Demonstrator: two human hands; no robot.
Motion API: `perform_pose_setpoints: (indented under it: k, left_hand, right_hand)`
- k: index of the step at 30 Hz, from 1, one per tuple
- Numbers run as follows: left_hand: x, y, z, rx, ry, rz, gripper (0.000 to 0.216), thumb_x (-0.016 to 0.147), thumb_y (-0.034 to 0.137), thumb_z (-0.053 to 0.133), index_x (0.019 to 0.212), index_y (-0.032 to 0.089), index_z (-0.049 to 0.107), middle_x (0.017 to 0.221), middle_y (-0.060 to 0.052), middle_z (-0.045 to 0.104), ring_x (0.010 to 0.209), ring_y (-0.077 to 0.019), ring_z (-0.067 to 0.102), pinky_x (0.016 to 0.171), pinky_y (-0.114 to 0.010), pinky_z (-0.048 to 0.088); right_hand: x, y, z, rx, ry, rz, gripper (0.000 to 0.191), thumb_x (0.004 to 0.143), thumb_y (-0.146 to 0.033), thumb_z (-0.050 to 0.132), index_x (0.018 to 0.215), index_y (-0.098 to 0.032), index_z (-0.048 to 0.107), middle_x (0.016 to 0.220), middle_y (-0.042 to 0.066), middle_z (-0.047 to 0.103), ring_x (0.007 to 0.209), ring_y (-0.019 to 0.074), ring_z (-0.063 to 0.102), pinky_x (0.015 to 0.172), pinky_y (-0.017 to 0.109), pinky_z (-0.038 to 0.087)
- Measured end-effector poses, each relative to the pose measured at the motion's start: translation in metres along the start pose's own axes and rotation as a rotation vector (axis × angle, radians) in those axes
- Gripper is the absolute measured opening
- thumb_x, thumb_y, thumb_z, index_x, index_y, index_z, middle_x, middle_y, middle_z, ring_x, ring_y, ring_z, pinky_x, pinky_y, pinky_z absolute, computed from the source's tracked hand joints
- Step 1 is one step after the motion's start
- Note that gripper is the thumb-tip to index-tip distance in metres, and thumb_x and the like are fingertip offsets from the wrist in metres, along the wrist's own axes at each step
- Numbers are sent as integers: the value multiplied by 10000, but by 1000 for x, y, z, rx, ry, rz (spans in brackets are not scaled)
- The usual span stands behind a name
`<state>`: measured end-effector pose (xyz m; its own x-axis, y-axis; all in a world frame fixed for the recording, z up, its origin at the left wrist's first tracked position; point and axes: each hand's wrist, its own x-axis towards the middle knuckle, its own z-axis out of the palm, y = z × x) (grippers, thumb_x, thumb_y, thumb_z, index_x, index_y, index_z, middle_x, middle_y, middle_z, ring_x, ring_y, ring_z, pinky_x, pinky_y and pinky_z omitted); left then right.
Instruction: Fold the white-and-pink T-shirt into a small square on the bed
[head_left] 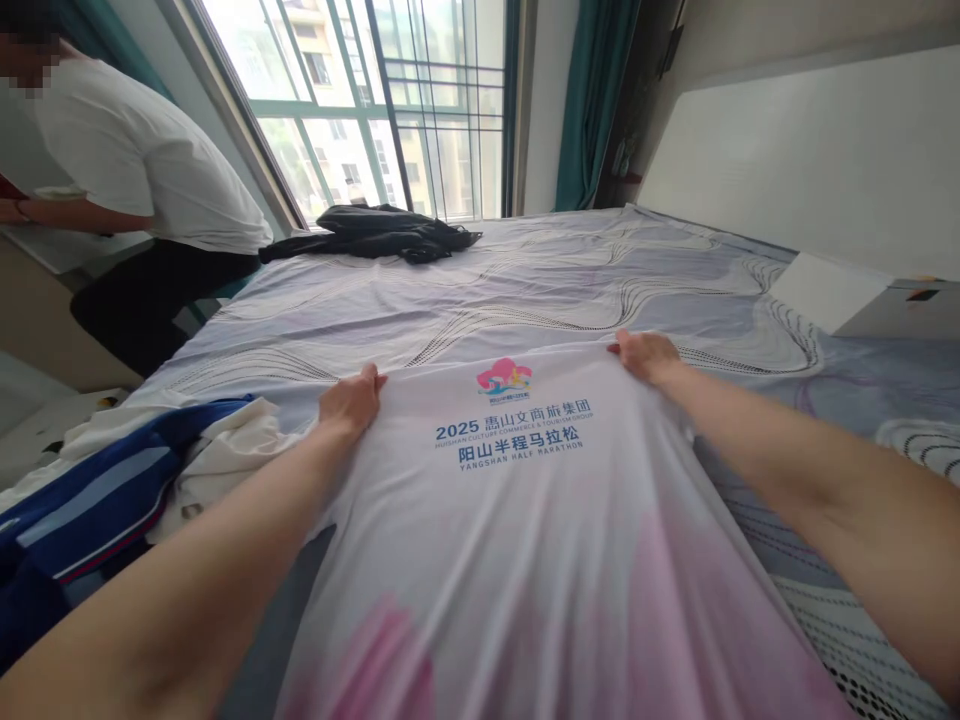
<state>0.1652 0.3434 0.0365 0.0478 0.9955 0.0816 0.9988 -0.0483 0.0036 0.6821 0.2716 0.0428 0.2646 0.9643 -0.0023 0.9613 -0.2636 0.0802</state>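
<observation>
A white and pink T-shirt with printed blue lettering and a pink logo is stretched out over the bed. My left hand is closed on its far left edge, near the shoulder. At the far right edge, my right hand pinches the fabric between thumb and fingers. The cloth is drawn taut between both hands, with long folds running towards me. Its near end goes out of view at the bottom.
The bed has a grey-white sheet with wavy lines. Black clothing lies at its far edge. Blue clothes and cream clothes are heaped at left. A white box sits at right. A person in white leans at far left.
</observation>
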Motion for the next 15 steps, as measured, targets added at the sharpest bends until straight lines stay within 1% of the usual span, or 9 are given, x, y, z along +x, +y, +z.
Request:
perform_pose_setpoints:
  k: [2,4,6,8,9,10,11,13,15]
  left_hand:
    - [6,-5,-1,-43,-2,-32,549,1054,539,260,1202,120,582,1082,-171,721,1066,-324,665,901,-443,488]
    - [8,-1,-4,-81,59,-26,599,1062,530,280,1173,26,583,1129,-209,695,1147,-354,619,970,-533,449]
    - [5,17,-7,-89,147,26,592,1078,441,288,1171,-74,565,1267,-300,615,1283,-428,509,1035,-657,353]
    - [-4,53,-5,-91,202,106,537,1076,348,304,1293,-95,518,1474,-341,452,1427,-456,343,1113,-676,257]
    - [-10,74,-2,-105,197,177,524,1071,333,314,1390,-49,480,1564,-303,374,1482,-425,274,1160,-628,237]
    - [-17,94,3,-127,175,269,528,1067,339,324,1482,29,431,1629,-236,319,1520,-374,229,1197,-561,237]
    - [-25,113,7,-153,132,372,543,1065,365,325,1546,121,385,1665,-161,297,1541,-321,214,1220,-503,241]
    - [-39,135,17,-196,11,494,572,1061,432,293,1600,242,322,1691,-73,275,1558,-283,206,1243,-501,223]
    - [-47,130,23,-201,-77,453,604,1049,500,251,1611,285,302,1702,-60,241,1565,-310,190,1243,-578,186]
  right_hand:
    - [9,-5,13,17,-17,28,393,1078,-366,368,1276,-98,575,1153,210,704,1133,326,657,979,466,453]
    - [12,-17,21,24,40,124,391,1062,-318,388,1295,-64,572,1208,241,673,1201,358,611,1055,547,394]
    - [6,-43,21,35,167,205,434,1041,-283,401,1358,-22,540,1348,291,584,1343,413,481,1147,665,212]
    - [-9,-85,17,94,274,106,518,1032,-296,387,1468,-26,459,1517,283,441,1472,441,289,1174,710,5]
    - [-20,-109,16,156,304,-38,562,1039,-321,356,1536,-61,386,1589,236,369,1516,424,201,1186,693,-44]
    - [-31,-134,16,226,279,-230,596,1051,-371,311,1590,-117,314,1642,170,309,1543,394,136,1207,658,-59]
    - [-42,-157,18,291,200,-377,628,1055,-454,277,1618,-176,268,1672,108,268,1558,374,93,1221,636,-53]
    - [-58,-185,26,367,51,-462,678,1046,-576,212,1632,-237,241,1700,60,209,1566,352,81,1227,638,-19]
    - [-65,-183,34,395,-28,-396,700,1034,-627,209,1632,-265,245,1713,56,163,1567,344,89,1219,663,3]
